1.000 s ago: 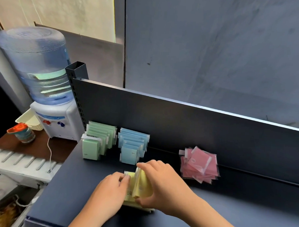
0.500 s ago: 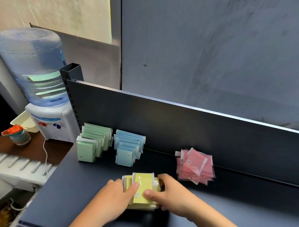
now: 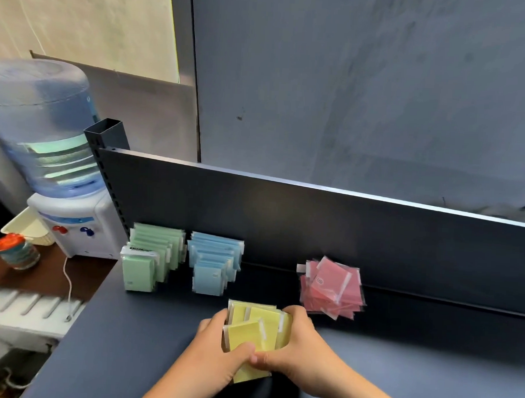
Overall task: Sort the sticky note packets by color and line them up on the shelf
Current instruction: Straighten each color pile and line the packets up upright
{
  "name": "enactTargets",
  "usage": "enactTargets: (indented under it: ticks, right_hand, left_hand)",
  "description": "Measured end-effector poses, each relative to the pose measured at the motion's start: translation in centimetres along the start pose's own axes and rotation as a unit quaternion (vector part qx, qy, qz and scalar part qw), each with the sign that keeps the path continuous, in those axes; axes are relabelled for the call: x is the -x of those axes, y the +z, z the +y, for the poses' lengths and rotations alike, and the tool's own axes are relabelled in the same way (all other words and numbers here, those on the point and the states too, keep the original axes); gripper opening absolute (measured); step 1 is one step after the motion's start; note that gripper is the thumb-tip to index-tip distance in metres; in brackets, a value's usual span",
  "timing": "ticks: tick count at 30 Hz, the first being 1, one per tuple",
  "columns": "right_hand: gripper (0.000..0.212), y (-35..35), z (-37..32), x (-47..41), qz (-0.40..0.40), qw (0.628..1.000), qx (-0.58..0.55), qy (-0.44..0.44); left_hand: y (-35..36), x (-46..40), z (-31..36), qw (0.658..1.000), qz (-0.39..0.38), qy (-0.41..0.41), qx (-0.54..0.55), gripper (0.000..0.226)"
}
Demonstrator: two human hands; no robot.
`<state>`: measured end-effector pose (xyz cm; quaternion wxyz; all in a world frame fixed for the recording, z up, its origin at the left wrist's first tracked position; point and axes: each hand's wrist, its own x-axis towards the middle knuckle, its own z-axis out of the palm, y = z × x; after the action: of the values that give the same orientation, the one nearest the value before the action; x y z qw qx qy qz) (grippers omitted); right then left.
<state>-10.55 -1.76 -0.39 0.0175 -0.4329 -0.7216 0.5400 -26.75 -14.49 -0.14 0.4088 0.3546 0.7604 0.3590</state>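
Over at nine o'clock a water cooler (image 3: 70, 220) stands with its big blue bottle (image 3: 39, 123) on top, on a brown side table (image 3: 41, 276) that also carries a small jar with an orange lid (image 3: 14, 249). To the right of it begins the dark shelf (image 3: 129, 328), backed by an upright panel (image 3: 314, 231). Against that panel, at about ten o'clock from the hands, a row of green packets (image 3: 150, 257) stands on edge, one behind the other. Just beside it, toward eleven o'clock, a row of blue packets (image 3: 213, 263) stands the same way, apart from the green by a narrow gap. Near the shelf's front edge the person's left hand (image 3: 215, 356) and right hand (image 3: 297, 347) meet around a bundle of yellow packets (image 3: 254, 328). The left hand is curled on the bundle's left side with its thumb across the front packet; the right hand is wrapped on the right side, its thumb touching the left thumb at six o'clock of the bundle. The yellow packets sit unevenly, the front one lower and tilted. At one o'clock from the hands a loose heap of pink packets (image 3: 331, 287) lies flat and jumbled by the panel, well apart from the blue row.
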Motion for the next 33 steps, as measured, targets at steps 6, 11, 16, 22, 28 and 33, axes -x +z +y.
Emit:
enactTargets:
  ticks: [6, 11, 16, 22, 28, 33]
  right_hand:
    - [0.098, -0.5, -0.2, -0.2, 0.059, 0.994, 0.021, -0.092]
    - [0.094, -0.7, 0.1, -1.7, 0.118, 0.975, 0.092, -0.166]
    - [0.084, 0.2, 0.4, -2.4, 0.179, 0.946, 0.182, -0.202]
    - [0.091, 1.0, -0.5, -3.1, 0.22, 0.891, 0.36, -0.166]
    - [0.105, 1.2, -1.8, -4.7, 0.184, 0.949, 0.23, -0.115]
    - [0.108, 1.5, -2.3, -6.2, 0.204, 0.96, 0.174, -0.079]
  left_hand:
    - [0.3, -1.6, -0.6, 0.997, 0.01, 0.05, 0.059, 0.077]
    - [0.6, -3.6, -1.2, 0.991, 0.026, 0.067, 0.111, 0.09]
    - [1.8, -4.5, -0.8, 0.99, 0.073, 0.097, 0.066, 0.086]
    - [2.7, -4.8, -0.4, 0.97, 0.15, 0.107, -0.157, 0.095]
    - [3.6, -5.8, 1.1, 0.928, 0.2, 0.094, -0.299, 0.098]
    - [4.6, -7.4, 1.8, 0.916, 0.199, 0.07, -0.34, 0.081]
